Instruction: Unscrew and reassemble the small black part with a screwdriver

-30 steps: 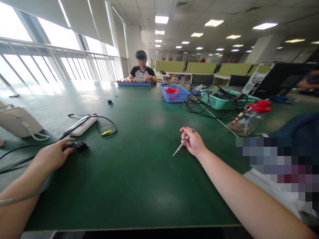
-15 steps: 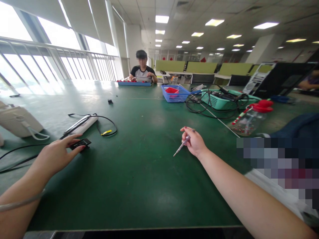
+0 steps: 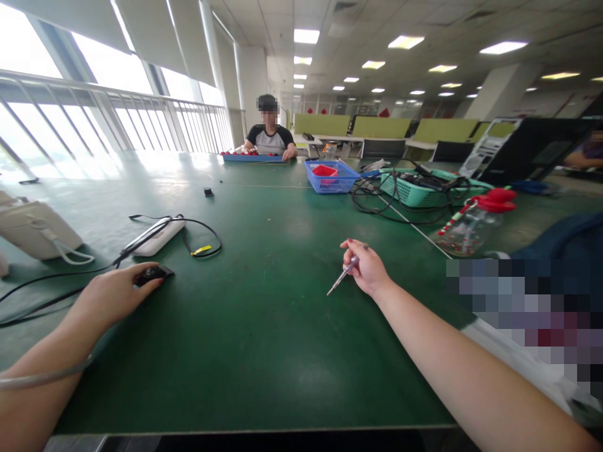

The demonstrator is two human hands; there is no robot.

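Left hand (image 3: 110,295) is down on the table (image 3: 264,351), fingers curled over a small black part (image 3: 159,272) and pinning it to the green top. It is half hidden under the fingertips, so it may be a plug or a clip; I can't tell which. Right hand (image 3: 370,270) is clamped on a thin screwdriver (image 3: 343,276), held like a pen, with the tip slanting down and towards the left hand, clear of the table.

As for progress, the two haven't met. The screwdriver sits well apart from the black part, with bare green top between them. Nothing looks opened or taken apart, so by my reading the real work hasn't started.

Just beyond the left hand lie a white power strip (image 3: 157,235) and a looped black cable (image 3: 210,235) with a yellow tag (image 3: 201,250). Out past the right hand is a clear bottle (image 3: 464,232) with a red lid. Farther off are a blue basket (image 3: 330,182) and a teal basket (image 3: 424,196) full of cables. At the far end another person (image 3: 269,138) sits at a blue tray (image 3: 254,159).

No brand or label is readable anywhere, and the tag is too small to read.
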